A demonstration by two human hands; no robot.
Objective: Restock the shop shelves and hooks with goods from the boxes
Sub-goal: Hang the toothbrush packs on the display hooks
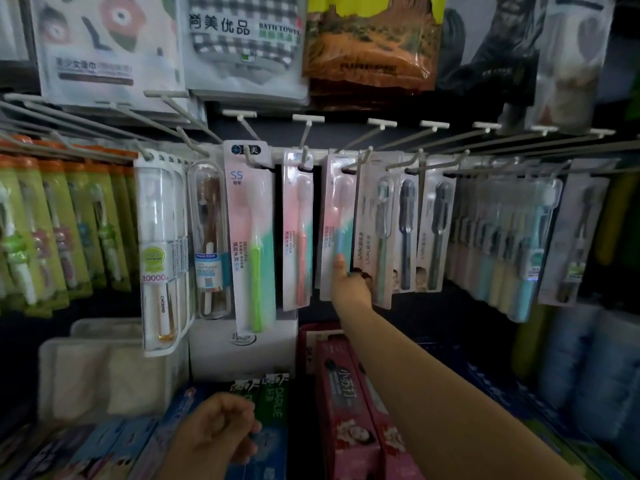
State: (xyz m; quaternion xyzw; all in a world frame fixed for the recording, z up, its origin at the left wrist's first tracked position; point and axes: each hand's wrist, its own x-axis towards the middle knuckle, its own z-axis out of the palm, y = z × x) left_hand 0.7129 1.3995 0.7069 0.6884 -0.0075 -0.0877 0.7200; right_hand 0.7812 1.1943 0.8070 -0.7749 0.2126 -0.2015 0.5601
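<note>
Hanging stock: right hand (pixel 349 280) pinching blue-handled toothbrush pack (pixel 337 226) on its peg hook (pixel 356 161); left hand (pixel 221 427) loosely curled, empty, above toothpaste boxes (pixel 270 410). Next, probably: seating pack, releasing.

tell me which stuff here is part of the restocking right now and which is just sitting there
In the job: right hand gripping the blue toothbrush pack on its hook; left hand.

Just there: bath towel packs, green toothbrush pack, red toothpaste boxes.
</note>
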